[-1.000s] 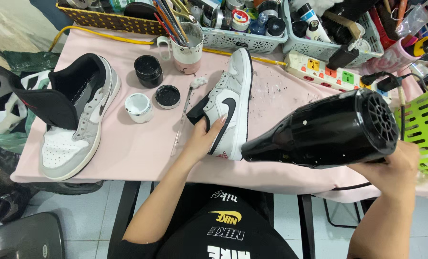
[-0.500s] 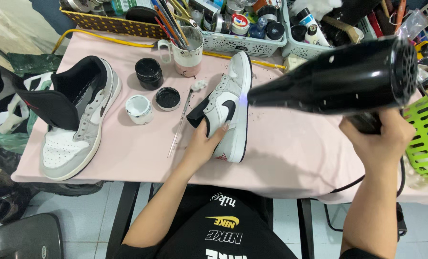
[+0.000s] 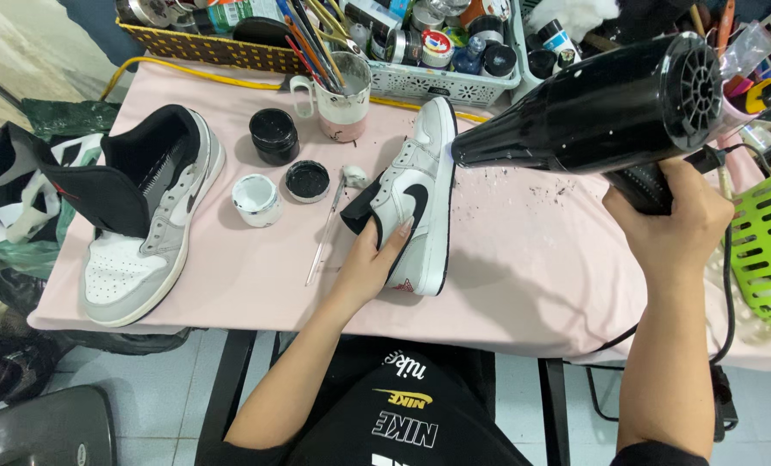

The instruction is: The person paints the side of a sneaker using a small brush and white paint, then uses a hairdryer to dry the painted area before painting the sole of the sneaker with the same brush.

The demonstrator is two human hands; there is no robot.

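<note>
My left hand (image 3: 375, 256) grips a white, grey and black sneaker (image 3: 420, 190) by its collar, holding it tilted on its side on the pink table (image 3: 532, 267). My right hand (image 3: 666, 216) holds the handle of a large black hair dryer (image 3: 593, 108) above the table, its nozzle aimed at the sneaker's toe end, very close to it. A thin paintbrush (image 3: 325, 229) lies just left of my left hand.
A second grey and white sneaker (image 3: 139, 224) lies at the table's left. A small white paint jar (image 3: 256, 200), its black lid (image 3: 307, 181), a black jar (image 3: 274, 135) and a mug of brushes (image 3: 342, 95) stand behind. Baskets of supplies (image 3: 437, 60) line the back; a green basket (image 3: 770, 250) is at right.
My right hand has swung the hair dryer up and left, from low at the right to pointing at the sneaker's toe. My left hand keeps its grip on the sneaker.
</note>
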